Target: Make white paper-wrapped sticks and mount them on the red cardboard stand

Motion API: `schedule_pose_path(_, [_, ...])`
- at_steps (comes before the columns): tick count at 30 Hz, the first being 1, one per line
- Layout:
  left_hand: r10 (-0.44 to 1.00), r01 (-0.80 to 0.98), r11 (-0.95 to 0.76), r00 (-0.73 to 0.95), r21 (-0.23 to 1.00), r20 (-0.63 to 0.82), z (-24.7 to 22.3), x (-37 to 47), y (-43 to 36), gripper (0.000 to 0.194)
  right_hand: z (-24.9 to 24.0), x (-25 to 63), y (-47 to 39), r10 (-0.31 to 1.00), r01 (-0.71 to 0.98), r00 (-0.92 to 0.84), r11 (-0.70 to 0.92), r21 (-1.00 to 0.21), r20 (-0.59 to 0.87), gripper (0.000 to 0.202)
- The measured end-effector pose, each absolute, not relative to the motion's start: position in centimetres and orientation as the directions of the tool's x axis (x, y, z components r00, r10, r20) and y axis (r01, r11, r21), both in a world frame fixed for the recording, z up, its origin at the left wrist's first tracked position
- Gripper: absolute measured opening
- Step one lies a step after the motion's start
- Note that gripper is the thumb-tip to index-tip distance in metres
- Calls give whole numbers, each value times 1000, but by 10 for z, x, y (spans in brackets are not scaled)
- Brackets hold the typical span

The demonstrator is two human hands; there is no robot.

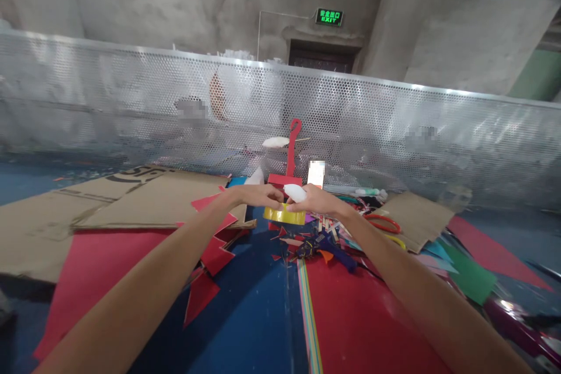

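Observation:
Both hands meet over the blue table at a roll of yellow tape (284, 215). My left hand (262, 194) is closed, with its fingertips at the roll's upper left rim. My right hand (319, 200) is closed around a small white oval piece (295, 191) with pointed ends, and its fingertips reach the roll's upper right rim. Just behind stands a red upright with a hooked top (292, 149) on a red base (284, 180). Across that upright lies a thin stick bearing another white oval piece (276, 142).
A blue glue gun (335, 250) lies among paper scraps, near a stack of red sheets (372, 315). Flat cardboard (153, 201) and jagged red card (218, 254) are at left. Red-handled scissors (383, 223) lie right. A perforated metal panel (372, 123) borders the table's back.

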State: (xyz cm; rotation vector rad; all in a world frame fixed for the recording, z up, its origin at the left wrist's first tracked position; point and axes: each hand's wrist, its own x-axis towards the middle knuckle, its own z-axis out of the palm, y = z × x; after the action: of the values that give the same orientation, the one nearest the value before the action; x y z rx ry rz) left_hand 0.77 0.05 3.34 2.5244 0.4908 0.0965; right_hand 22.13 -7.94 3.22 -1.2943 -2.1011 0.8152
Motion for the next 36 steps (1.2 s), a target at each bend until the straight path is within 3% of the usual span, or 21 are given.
schedule_pose_path(12, [358, 309, -797, 934, 520, -6, 25, 14, 9, 38, 30, 219, -78, 909, 577, -396, 358, -734, 132, 39])
schedule_pose_path(19, [333, 274, -787, 943, 553, 7, 27, 13, 5, 39, 31, 223, -78, 894, 549, -426, 376, -747, 138, 33])
schedule_pose_path(36, [338, 290, -767, 941, 573, -23, 32, 5, 0, 26, 23, 223, -72, 906, 576, -406, 357, -736, 122, 38])
